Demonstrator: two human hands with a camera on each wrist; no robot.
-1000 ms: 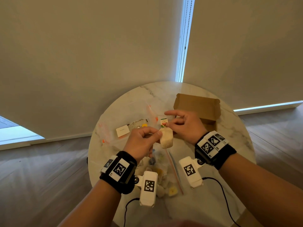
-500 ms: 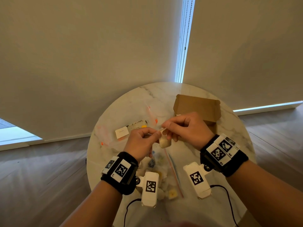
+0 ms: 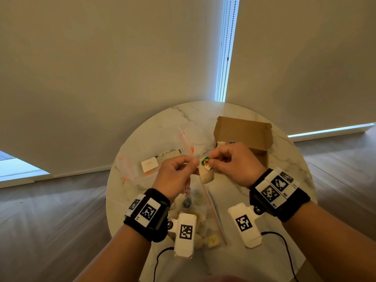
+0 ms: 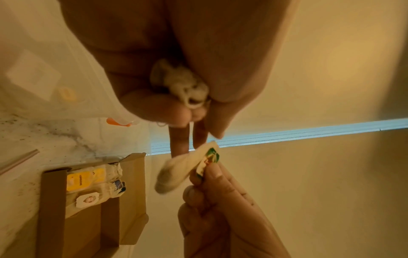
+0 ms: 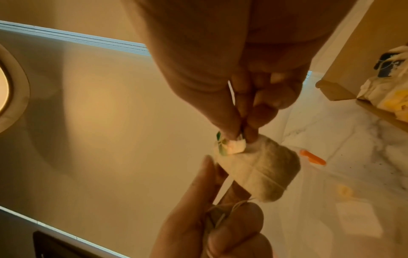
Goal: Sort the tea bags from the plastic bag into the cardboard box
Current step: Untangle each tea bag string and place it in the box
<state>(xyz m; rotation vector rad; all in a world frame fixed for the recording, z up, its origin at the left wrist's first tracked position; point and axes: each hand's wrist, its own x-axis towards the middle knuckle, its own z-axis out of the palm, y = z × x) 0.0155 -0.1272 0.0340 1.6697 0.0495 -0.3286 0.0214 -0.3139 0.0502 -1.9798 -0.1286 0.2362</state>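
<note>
Both hands meet above the round white marble worktop [image 3: 284, 159], working one pale, rounded paper tea bag [image 3: 206, 175] between them. Right hand [image 3: 234, 163] has thumb and forefinger pressed together, pinching the small green-and-red paper tag [image 3: 206, 162] at the top of the tea bag; other fingers [image 4: 194, 195] curled in. Left hand [image 3: 175, 180] pinches the tea bag's other edge with thumb and forefinger, remaining fingers curled round a bunched wad of white string and paper [image 4: 183, 83] in the palm. Tea bag hangs in the air between the two hands, off the worktop, just in front of the open brown cardboard box [image 3: 244, 133]. Box sits at the far right of the worktop, lid flap raised; left wrist view shows a yellow-labelled tea bag [image 4: 85, 178], one with a dark blue tag [image 4: 118, 185] and one with a white oval tag [image 4: 87, 199] lying at one end of it. Clear zip-top plastic bag [image 3: 203, 212] lies flat under the wrists, several tea bags still in it. Second clear plastic bag with orange slider [image 3: 183, 147] lies at far left, white card [image 3: 149, 164] beside it. Black wristbands with square-coded markers on both wrists, cables trailing off the near edge.
</note>
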